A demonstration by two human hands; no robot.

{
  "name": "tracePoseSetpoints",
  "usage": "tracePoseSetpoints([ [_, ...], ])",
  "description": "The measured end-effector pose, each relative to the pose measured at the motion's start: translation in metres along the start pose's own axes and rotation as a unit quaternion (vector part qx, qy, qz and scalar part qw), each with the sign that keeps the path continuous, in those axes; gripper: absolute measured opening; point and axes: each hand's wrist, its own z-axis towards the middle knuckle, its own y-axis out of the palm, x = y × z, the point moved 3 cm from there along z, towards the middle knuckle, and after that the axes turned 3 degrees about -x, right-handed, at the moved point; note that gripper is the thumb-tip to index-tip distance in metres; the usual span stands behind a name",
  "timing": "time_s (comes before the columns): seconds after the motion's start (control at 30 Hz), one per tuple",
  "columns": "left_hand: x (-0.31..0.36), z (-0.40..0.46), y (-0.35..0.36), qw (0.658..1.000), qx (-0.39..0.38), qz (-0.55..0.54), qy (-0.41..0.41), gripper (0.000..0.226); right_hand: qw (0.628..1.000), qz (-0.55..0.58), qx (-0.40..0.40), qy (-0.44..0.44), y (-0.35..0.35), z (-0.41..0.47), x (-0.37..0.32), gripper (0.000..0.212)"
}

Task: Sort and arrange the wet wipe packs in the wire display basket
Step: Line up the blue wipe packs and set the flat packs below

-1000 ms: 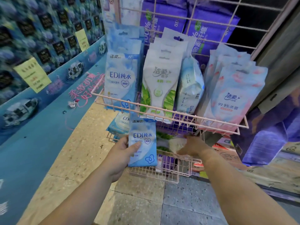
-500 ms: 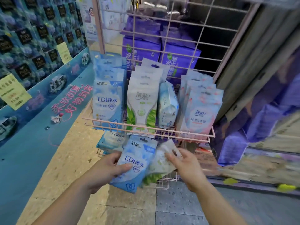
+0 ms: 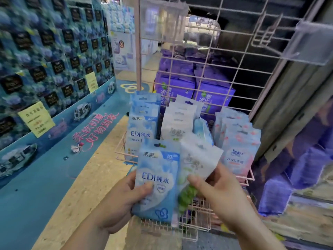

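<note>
My left hand (image 3: 126,199) grips a blue wet wipe pack (image 3: 158,181) upright, thumb across its front. My right hand (image 3: 216,192) pinches a white and green wet wipe pack (image 3: 196,165) just to the right of it, its lower end partly hidden. Both packs are raised in front of the pink wire display basket (image 3: 120,154). Standing in the basket are a row of blue packs (image 3: 142,127), a row of white packs (image 3: 176,123), one light blue pack (image 3: 203,132) turned edge-on, and a row of pink packs (image 3: 237,145).
A lower wire basket (image 3: 196,219) sits under my hands. A pink wire grid panel (image 3: 207,69) rises behind, with purple bulk packs (image 3: 176,85) beyond it. A blue display wall (image 3: 45,60) stands at left, and hanging purple packs (image 3: 297,168) at right.
Both hands have lifted their packs from beside the lower basket up in front of the upper basket. The view has tilted upward, showing more of the wire grid.
</note>
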Motion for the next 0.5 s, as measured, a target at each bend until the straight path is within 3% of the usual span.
tracePoseSetpoints([
  [0.07, 0.027, 0.001, -0.004, 0.995, 0.051, -0.014, 0.087, 0.087, 0.994, -0.008, 0.078, -0.080, -0.003, 0.014, -0.028, 0.030],
  [0.13, 0.051, 0.001, -0.016, 0.983, 0.083, -0.041, 0.158, 0.058, 0.976, -0.099, 0.122, -0.149, -0.001, 0.029, -0.049, 0.028],
  [0.2, 0.068, 0.001, -0.029, 0.971, 0.112, -0.054, 0.206, 0.040, 0.952, -0.253, 0.088, -0.147, 0.011, 0.044, -0.054, 0.027],
  [0.27, 0.078, 0.004, -0.040, 0.961, 0.138, -0.027, 0.238, 0.048, 0.924, -0.365, 0.029, -0.106, 0.024, 0.054, -0.045, 0.029],
  [0.37, 0.092, 0.015, -0.043, 0.948, 0.166, 0.057, 0.267, 0.050, 0.920, -0.386, -0.014, -0.072, 0.033, 0.056, -0.037, 0.032],
  [0.5, 0.114, 0.040, -0.029, 0.934, 0.166, 0.124, 0.290, 0.022, 0.923, -0.380, -0.062, -0.030, 0.028, 0.065, -0.038, 0.033],
])
